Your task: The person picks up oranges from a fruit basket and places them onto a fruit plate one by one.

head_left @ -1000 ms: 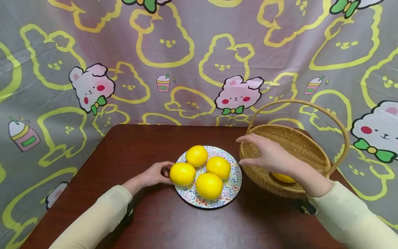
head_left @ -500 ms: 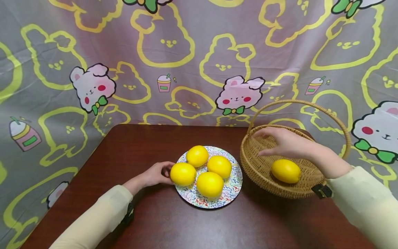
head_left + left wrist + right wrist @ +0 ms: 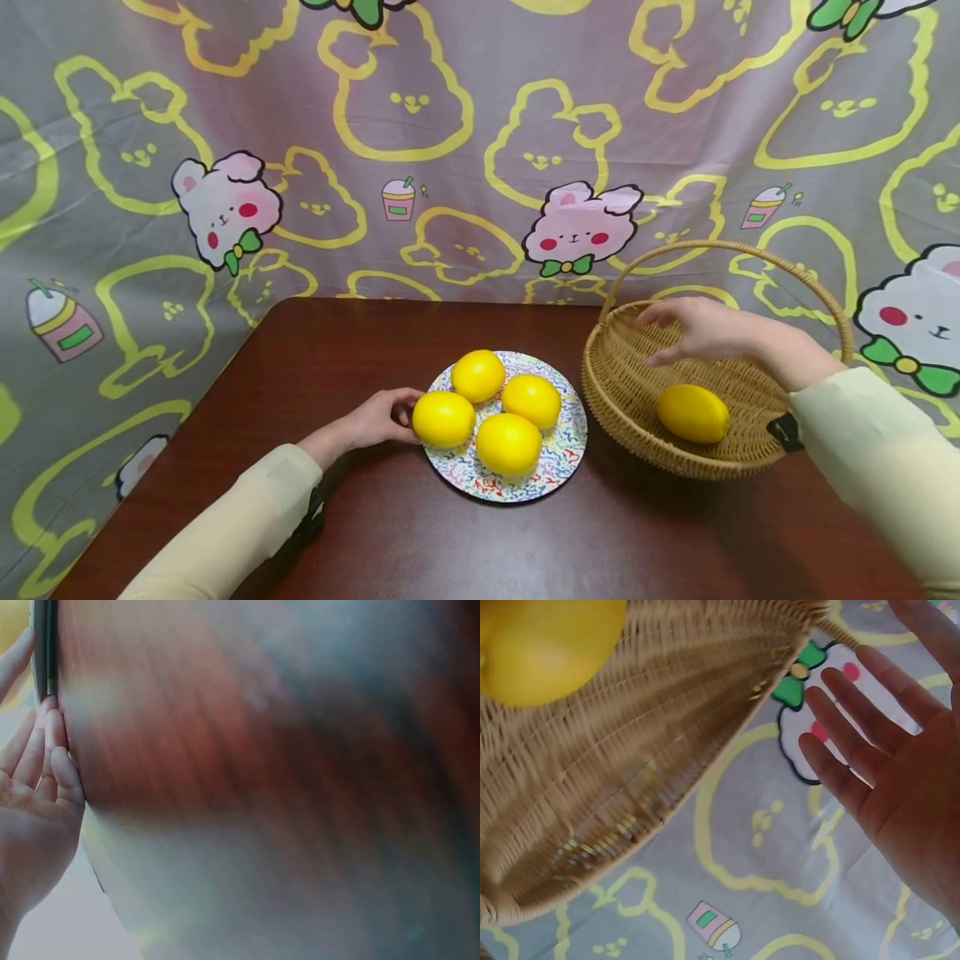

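Note:
On a round plate (image 3: 558, 454) with a colourful squiggle pattern lie several yellow lemons (image 3: 508, 443). My left hand (image 3: 378, 418) holds the plate's left rim, its fingers curved close beside the leftmost lemon (image 3: 444, 419). Seen from the left wrist, the fingers (image 3: 34, 754) meet the plate's edge (image 3: 45, 652). My right hand (image 3: 708, 329) hovers over the wicker basket (image 3: 611, 408) holding nothing; the right wrist view shows its fingers (image 3: 847, 735) spread and nearly straight. One lemon (image 3: 693, 413) lies inside the basket, partly visible in the right wrist view as well.
The basket's tall arched handle (image 3: 738, 247) rises over it at the right side of the dark brown table (image 3: 352, 346). A grey curtain (image 3: 465, 108) with rabbit drawings hangs behind the table and along its sides.
My right hand has drawn back to the right, from the gap between plate and basket to above the basket, uncovering the lemon inside. The left hand keeps its place at the plate.

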